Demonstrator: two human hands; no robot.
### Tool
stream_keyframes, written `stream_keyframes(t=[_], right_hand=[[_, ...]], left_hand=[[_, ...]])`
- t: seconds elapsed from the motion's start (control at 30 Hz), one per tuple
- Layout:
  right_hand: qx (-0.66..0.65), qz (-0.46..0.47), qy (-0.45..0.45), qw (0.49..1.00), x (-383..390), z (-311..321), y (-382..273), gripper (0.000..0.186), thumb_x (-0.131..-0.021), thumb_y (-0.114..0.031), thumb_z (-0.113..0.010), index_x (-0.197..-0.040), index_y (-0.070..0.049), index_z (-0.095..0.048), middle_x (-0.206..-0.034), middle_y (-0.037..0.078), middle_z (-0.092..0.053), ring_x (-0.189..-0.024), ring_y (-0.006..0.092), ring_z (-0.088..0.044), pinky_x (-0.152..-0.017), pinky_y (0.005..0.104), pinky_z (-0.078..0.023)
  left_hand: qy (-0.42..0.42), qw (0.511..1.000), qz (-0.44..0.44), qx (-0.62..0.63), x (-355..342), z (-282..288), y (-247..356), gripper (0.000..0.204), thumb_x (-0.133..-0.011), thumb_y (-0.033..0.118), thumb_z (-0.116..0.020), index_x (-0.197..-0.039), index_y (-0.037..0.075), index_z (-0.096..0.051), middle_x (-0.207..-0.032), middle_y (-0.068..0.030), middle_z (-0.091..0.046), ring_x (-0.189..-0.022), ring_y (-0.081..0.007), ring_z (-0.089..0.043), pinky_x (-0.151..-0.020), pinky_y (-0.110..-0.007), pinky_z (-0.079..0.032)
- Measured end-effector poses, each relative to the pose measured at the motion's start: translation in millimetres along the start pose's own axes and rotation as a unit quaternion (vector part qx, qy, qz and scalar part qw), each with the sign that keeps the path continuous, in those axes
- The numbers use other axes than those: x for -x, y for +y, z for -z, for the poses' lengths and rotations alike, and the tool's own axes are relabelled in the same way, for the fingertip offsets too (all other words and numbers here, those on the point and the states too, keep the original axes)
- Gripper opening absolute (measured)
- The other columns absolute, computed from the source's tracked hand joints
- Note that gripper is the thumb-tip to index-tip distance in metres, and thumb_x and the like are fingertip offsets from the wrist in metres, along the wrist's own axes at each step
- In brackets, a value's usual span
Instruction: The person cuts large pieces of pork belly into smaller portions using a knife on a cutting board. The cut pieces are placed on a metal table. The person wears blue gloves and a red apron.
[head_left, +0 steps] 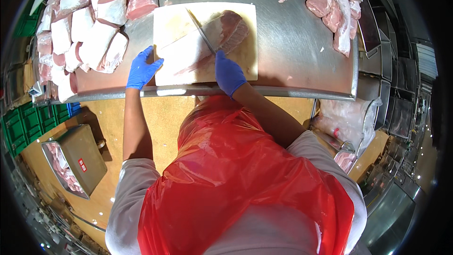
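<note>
A large slab of pale, fat-covered meat (186,47) lies slantwise on a white cutting board (170,12), its red lean end at the upper right. My right hand (230,73), in a blue glove, is closed around the handle of a knife (202,32). The long blade points up and to the left across the meat. At the board's left edge is my left hand (143,69), also blue-gloved, its fingers apart and nothing in it. The thumb reaches the board's rim; I cannot tell whether it presses on it.
The board sits on a steel table (302,66) with a raised front edge. Piled meat pieces (99,33) cover its left side, and longer cuts (335,9) lie at right. Below stand a meat-filled steel bin (87,160), green crates (28,123) and a plastic-lined container (349,118).
</note>
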State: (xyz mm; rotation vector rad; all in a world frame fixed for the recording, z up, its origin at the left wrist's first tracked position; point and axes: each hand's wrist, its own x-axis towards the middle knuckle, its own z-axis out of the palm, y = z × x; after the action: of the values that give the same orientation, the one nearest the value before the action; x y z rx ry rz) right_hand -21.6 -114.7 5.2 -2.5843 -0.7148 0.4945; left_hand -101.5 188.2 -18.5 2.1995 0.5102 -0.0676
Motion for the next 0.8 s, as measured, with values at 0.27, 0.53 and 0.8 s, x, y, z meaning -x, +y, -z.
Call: stream_keyframes(t=[0.27, 0.53, 0.8], right_hand=[[-0.013, -0.002, -0.002, 1.000, -5.9, 0.2, -0.2, 0.026, -0.088, -0.001, -0.050, -0.113, 0.005, -0.045, -0.081, 0.026, -0.067, -0.074, 0.0425, -0.068, -0.064, 0.0497, -0.055], [-0.012, -0.010, -0.027, 1.000, -8.4, 2.0, -2.4, 0.030, -0.088, 0.000, -0.049, -0.116, 0.008, -0.045, -0.081, 0.025, -0.067, -0.074, 0.0421, -0.068, -0.064, 0.0487, -0.055], [-0.008, -0.009, -0.031, 0.999, -10.9, 4.7, -4.2, 0.024, -0.092, -0.004, -0.049, -0.113, 0.003, -0.043, -0.078, 0.025, -0.068, -0.072, 0.0413, -0.069, -0.063, 0.0490, -0.056]], left_hand=[[0.017, 0.996, -0.045, -0.075, -1.9, -0.3, 25.1, 0.070, -0.079, 0.031, -0.081, -0.134, -0.003, -0.055, -0.128, -0.0253, -0.060, -0.120, -0.0367, -0.059, -0.103, -0.040, -0.046], [-0.049, 0.993, -0.106, -0.025, -19.3, -27.4, 32.3, 0.075, -0.076, 0.029, -0.082, -0.139, 0.000, -0.051, -0.130, -0.0246, -0.058, -0.122, -0.0379, -0.056, -0.105, -0.041, -0.044], [-0.020, 0.965, -0.142, -0.220, 1.5, -51.2, 64.9, 0.122, -0.057, 0.039, -0.092, -0.153, 0.002, -0.026, -0.131, -0.0311, -0.051, -0.120, -0.0447, -0.050, -0.108, -0.046, -0.036]])
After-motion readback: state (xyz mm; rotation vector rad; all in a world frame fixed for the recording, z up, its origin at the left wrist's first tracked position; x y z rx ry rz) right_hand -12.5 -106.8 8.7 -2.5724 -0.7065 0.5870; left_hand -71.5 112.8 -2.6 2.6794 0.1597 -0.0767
